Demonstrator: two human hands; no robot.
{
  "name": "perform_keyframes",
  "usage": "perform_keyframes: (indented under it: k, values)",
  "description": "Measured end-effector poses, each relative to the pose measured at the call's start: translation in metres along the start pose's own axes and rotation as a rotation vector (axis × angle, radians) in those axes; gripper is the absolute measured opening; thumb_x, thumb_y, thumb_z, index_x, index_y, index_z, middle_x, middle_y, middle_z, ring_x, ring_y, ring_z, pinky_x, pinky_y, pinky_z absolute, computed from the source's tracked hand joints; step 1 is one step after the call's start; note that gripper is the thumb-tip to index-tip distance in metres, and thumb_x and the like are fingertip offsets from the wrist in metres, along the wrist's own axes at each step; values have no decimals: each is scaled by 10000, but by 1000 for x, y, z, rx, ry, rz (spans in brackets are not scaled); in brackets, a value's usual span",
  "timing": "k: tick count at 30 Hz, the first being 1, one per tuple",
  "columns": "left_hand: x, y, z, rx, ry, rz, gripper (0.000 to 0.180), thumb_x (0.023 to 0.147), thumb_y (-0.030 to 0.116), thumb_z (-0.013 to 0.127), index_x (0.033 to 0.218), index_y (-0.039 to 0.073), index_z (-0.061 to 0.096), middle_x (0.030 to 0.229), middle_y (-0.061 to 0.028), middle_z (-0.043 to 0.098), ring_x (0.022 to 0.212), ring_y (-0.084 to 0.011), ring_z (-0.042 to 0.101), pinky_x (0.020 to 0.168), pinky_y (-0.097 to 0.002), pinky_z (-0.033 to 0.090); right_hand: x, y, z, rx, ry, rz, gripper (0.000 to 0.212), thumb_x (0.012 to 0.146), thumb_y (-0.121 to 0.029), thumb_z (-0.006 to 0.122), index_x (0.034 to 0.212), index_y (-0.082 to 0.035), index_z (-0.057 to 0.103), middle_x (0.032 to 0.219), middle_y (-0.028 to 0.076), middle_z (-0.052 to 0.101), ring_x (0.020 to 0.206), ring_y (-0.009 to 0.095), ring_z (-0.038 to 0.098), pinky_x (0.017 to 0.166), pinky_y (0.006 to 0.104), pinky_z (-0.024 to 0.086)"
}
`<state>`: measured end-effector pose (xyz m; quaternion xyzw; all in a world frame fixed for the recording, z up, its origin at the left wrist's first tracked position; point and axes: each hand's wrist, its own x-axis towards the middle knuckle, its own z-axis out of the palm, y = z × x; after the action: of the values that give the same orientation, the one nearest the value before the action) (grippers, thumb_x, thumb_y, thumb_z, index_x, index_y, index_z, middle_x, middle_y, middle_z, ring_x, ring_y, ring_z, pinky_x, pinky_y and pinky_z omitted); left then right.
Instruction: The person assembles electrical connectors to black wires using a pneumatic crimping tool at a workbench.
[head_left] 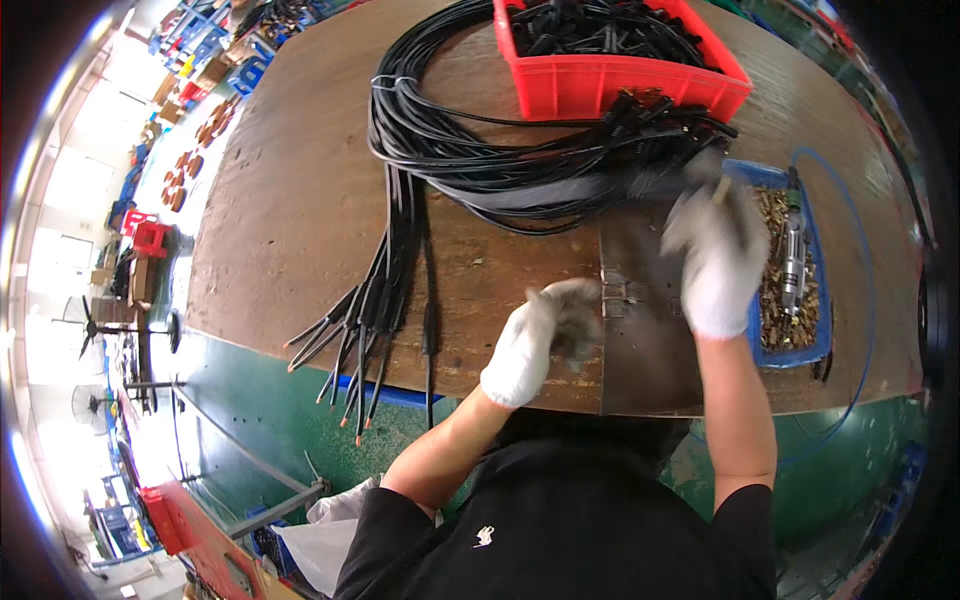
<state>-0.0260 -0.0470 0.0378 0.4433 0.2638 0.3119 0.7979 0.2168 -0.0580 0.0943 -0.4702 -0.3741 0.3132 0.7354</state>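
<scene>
My left hand (528, 345), in a white glove, hovers over the table's near edge beside a small metal fixture (622, 292). Its fingers are curled and smeared by motion, so any grip is unclear. My right hand (715, 255), also gloved, is at the near side of the black connector ends (660, 135) of a cable bundle. Strong blur hides its fingers; a small yellowish spot shows near them, too smeared to name. The black cables (410, 130) loop across the table, tied at the upper left. Their copper-tipped ends (360, 420) hang over the near edge.
A red bin (630, 85) full of black parts stands at the far side. At right, a blue tray (822, 300) holds many small brass fittings, with a silver power screwdriver (794, 260) lying on them. A blue hose (870, 290) curves along the brown table (280, 200).
</scene>
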Motion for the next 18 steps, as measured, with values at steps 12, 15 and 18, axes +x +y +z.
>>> perform_keyframes:
  k: [12,15,18]
  values:
    - [-100,37,-73,1473,781,-239,778,895,214,827,1589,106,493,1101,-202,777,913,-378,765,816,-433,613,-31,34,19,-206,-286,353,252,1043,-215,693,1185,-16,753,955,70,742,774,170,707,721,307,565]
    - [-84,24,-67,1254,736,-258,850,912,126,787,1661,69,388,1089,-162,774,853,-291,757,796,-381,604,-58,40,30,-523,-712,9,374,1057,-381,693,1218,-49,756,1080,227,791,940,361,785,863,427,613]
    - [-65,7,-38,517,734,7,838,960,0,742,1679,-24,312,1022,-94,750,793,-134,691,710,-271,573,-79,22,41,-741,-916,295,712,1009,-666,649,1280,-12,723,1148,314,759,1104,457,747,952,514,590]
